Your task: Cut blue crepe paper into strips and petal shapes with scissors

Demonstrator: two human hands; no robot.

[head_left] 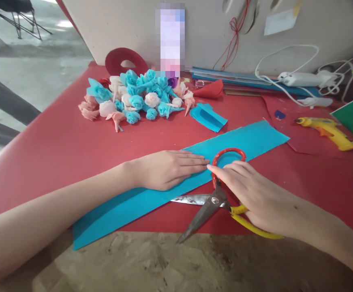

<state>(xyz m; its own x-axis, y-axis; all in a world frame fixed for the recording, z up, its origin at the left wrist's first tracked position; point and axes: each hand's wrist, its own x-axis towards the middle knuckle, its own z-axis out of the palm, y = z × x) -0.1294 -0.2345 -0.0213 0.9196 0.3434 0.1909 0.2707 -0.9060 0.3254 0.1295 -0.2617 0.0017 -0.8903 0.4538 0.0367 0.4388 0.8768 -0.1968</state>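
Observation:
A long blue strip of crepe-like paper (pixel 112 219) lies slantwise across the red tabletop, its near left end jutting past the table edge. My left hand (pixel 173 168) rests flat on the strip, fingers stretched out to the right. In my right hand (pixel 246 188) is a pair of scissors (pixel 214 200) with one red and one yellow handle. Their blades stand apart and point left and toward me, one tip close to the strip's near edge. My right thumb reaches to the fingertips of my left hand. Some right-hand fingers are hidden behind the red handle and the hand.
Blue, white and pink paper roses (pixel 136 102) are heaped at the back, beside a red tape roll (pixel 126 61). A folded blue paper piece (pixel 208 117) lies nearer. To the right are a yellow glue gun (pixel 331 132) and a white power strip (pixel 304 78) with cables.

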